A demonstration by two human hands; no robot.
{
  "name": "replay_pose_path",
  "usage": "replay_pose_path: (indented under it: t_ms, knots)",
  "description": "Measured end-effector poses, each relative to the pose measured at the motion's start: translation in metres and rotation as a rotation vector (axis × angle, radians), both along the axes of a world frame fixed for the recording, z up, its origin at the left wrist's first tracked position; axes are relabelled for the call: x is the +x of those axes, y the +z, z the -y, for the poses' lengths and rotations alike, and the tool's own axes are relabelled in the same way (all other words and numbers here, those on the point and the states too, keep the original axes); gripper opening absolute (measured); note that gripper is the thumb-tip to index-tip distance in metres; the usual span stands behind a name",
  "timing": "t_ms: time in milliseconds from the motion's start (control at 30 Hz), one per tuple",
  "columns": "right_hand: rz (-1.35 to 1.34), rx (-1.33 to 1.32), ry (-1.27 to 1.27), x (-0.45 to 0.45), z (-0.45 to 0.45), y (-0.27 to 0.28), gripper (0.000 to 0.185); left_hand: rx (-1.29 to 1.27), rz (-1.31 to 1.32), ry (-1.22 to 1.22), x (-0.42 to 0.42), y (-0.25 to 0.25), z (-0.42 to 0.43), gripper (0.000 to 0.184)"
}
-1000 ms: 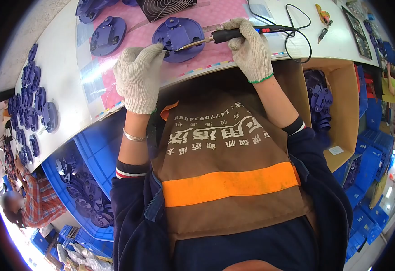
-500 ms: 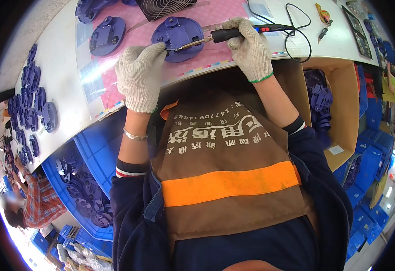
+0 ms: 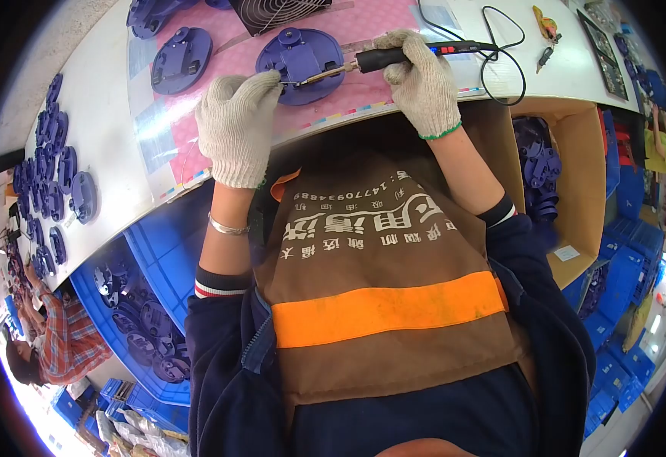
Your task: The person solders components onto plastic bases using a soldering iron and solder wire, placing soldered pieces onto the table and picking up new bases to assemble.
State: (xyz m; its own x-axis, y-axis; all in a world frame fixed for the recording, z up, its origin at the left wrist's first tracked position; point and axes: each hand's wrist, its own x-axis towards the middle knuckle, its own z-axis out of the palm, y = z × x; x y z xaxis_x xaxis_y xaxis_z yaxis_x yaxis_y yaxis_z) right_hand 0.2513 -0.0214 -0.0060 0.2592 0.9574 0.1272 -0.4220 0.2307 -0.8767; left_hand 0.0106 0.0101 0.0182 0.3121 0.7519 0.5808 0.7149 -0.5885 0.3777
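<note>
My right hand [image 3: 424,85], in a white knit glove, grips the black handle of a soldering iron [image 3: 379,60]. The iron's tip rests on the lower part of a round purple housing [image 3: 312,59] lying on the pink mat. My left hand [image 3: 235,126], gloved too, pinches a thin wire [image 3: 290,83] at the housing's left edge, and the wire's end meets the iron's tip. Whether that strand is solder or a lead is too small to tell. A second purple housing [image 3: 182,61] lies to the left.
A black fan with a wire guard [image 3: 278,11] stands behind the housing. The iron's cable [image 3: 503,57] loops on the right. Many purple parts sit on the left of the table. A cardboard box [image 3: 574,145] and a blue crate [image 3: 123,346] hold more. A co-worker [image 3: 70,343] is at far left.
My left hand has shifted slightly right with the wire. The iron and housing have hardly moved. The co-worker at far left has moved their head a little.
</note>
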Motion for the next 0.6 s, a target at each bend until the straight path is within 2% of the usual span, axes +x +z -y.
replay_pose_path:
  t_ms: [300,400,600]
  knots:
    - [0.023,0.02,0.003,-0.0001,0.0012,0.0008,0.026,0.008,-0.003,-0.009,0.0026,-0.0016,0.0007,0.017]
    - [0.157,0.048,-0.021,-0.0001,0.0024,0.0016,0.026,-0.003,0.003,-0.004,0.0037,-0.0012,0.0014,0.017]
    - [0.04,0.04,-0.004,-0.0005,0.0011,0.0007,0.025,-0.009,0.013,0.01,0.0041,-0.0024,0.0015,0.017]
